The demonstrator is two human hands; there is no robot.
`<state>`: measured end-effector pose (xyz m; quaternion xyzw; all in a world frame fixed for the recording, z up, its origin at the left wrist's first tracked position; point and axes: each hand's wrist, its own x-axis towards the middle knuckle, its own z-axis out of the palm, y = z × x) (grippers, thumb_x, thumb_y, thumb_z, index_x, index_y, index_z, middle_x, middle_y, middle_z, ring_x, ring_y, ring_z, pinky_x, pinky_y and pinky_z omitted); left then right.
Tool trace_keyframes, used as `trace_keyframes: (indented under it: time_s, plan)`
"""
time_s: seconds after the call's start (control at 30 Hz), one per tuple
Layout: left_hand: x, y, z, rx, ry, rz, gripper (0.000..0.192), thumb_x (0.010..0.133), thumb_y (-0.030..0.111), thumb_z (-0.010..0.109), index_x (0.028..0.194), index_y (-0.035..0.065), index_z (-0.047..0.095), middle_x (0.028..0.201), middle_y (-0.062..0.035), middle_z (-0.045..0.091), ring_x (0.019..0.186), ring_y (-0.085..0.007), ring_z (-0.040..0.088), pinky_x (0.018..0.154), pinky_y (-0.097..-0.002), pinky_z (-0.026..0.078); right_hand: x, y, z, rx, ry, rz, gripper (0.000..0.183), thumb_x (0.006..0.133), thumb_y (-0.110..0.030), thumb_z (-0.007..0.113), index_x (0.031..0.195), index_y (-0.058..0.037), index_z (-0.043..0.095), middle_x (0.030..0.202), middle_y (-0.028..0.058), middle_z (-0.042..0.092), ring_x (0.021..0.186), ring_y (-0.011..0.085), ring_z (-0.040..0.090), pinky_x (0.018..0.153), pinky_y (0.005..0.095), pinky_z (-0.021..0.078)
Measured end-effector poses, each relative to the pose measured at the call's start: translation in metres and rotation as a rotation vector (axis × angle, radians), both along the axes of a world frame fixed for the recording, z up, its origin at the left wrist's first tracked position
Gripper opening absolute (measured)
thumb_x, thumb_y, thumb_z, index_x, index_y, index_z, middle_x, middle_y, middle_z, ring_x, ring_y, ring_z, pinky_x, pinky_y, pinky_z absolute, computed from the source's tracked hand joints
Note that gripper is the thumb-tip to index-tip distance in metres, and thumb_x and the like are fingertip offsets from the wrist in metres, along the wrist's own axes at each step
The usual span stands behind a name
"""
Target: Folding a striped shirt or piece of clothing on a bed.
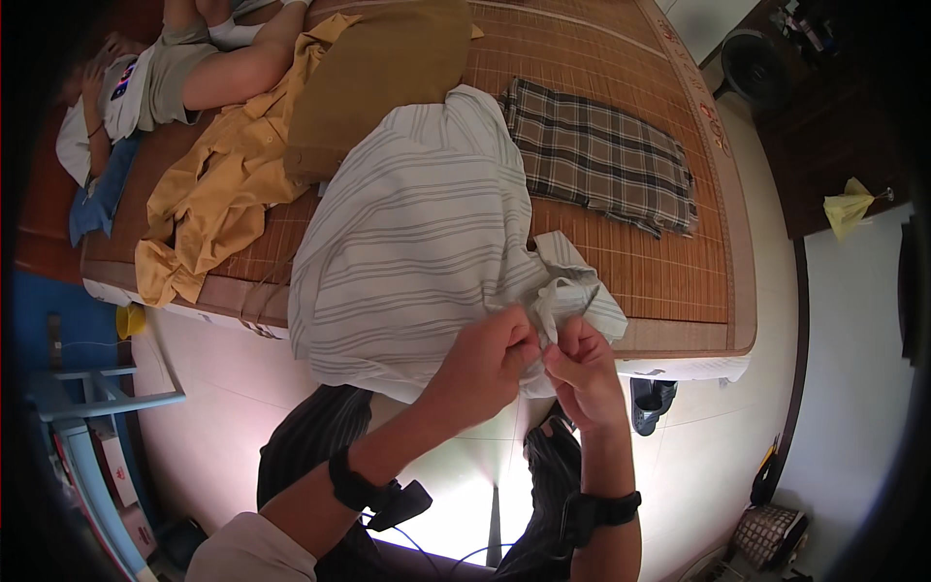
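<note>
A white shirt with grey stripes (422, 218) lies spread over the near edge of the bed, part of it hanging down over the front. My left hand (494, 356) pinches the cloth near the shirt's lower right part, its fingers curled. Close beside it, my right hand (585, 371) grips the same bunched fabric between thumb and fingers. The sleeve end or cuff (574, 284) rises in folds just beyond both hands. What exactly sits between the fingertips is hidden.
Behind the shirt lie a folded brown garment (385, 87) and a rumpled mustard shirt (225, 189). A folded plaid garment (600, 153) rests on the bamboo mat (582, 44). Someone lies at the far left (167, 80). Dark slippers (647, 407) stand on the floor; a blue stool (109, 396) is at left.
</note>
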<state>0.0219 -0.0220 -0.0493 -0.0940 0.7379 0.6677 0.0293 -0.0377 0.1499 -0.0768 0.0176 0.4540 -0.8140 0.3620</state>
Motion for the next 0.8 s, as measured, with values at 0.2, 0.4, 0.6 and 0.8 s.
trace_keyframes:
  time_s: [0.2,0.4,0.6,0.8]
  plan:
    - [-0.006,0.001,-0.015,0.130,0.031,0.178,0.026,0.094,-0.008,0.057,0.085,0.0052,0.036,0.085,-0.0045,0.056,0.077,-0.0096,0.046,0.072,-0.0246,0.044,0.013,-0.018,-0.005,0.190,0.242,-0.154,0.028,0.087,0.010,0.074,0.097,-0.0071,0.055,0.094,-0.0016,0.059,0.087,0.0057,0.059,0.080,0.0210,0.0485]
    - [-0.005,-0.005,-0.014,0.298,-0.095,0.057,0.030,0.095,-0.009,0.057,0.084,0.0078,0.034,0.091,-0.0034,0.054,0.080,-0.0084,0.047,0.073,-0.0242,0.045,0.007,-0.010,0.006,0.285,0.394,-0.076,0.031,0.087,0.011,0.073,0.098,-0.0078,0.050,0.091,-0.0010,0.057,0.086,0.0060,0.057,0.079,0.0223,0.0475]
    - [-0.001,0.000,-0.014,0.453,-0.150,0.025,0.033,0.096,-0.009,0.058,0.083,0.0102,0.034,0.092,-0.0035,0.055,0.078,-0.0091,0.048,0.071,-0.0254,0.045,0.007,-0.001,0.006,0.097,0.216,-0.036,0.037,0.089,0.015,0.065,0.090,-0.0122,0.041,0.089,-0.0028,0.050,0.081,0.0046,0.047,0.075,0.0207,0.0417]
    - [-0.005,-0.001,-0.017,0.521,-0.095,0.024,0.033,0.096,-0.008,0.060,0.083,0.0103,0.035,0.094,-0.0048,0.059,0.076,-0.0094,0.049,0.071,-0.0267,0.046,0.007,0.000,-0.005,-0.019,0.119,-0.063,0.037,0.090,0.014,0.065,0.090,-0.0126,0.040,0.094,-0.0020,0.052,0.083,0.0047,0.049,0.075,0.0217,0.0424]
